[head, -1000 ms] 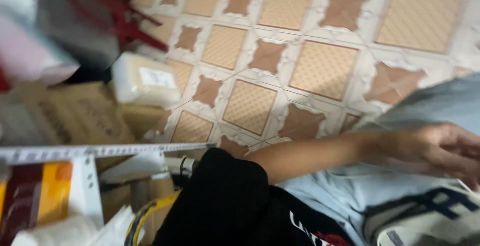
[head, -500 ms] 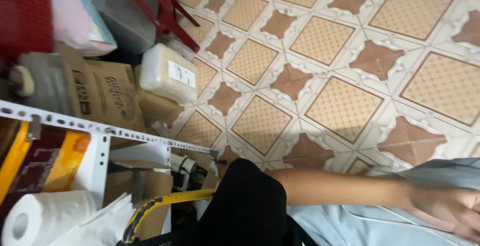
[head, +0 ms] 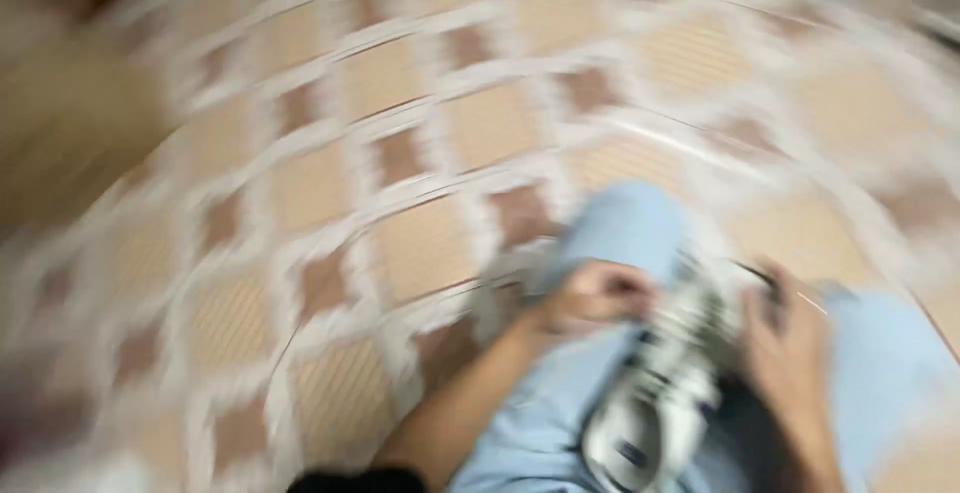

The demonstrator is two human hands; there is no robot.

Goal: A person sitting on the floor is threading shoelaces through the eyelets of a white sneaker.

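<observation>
Both hands, left hand (head: 597, 294) and right hand (head: 785, 348), clutch a blurred white-and-dark fabric bundle (head: 655, 393); loose folds below could slip free.

Frame heavily motion-blurred. Floor tiles (head: 420, 243): tan squares alternating with smaller reddish-brown shapes, bordered in white, covering 9 through 3 o'clock. Light blue cloth (head: 620, 228) at 5 o'clock. Folded fabric (head: 655, 393) on it: cream-white with dark, near-black markings. Black sleeve (head: 350, 480) at 6 o'clock edge.
</observation>
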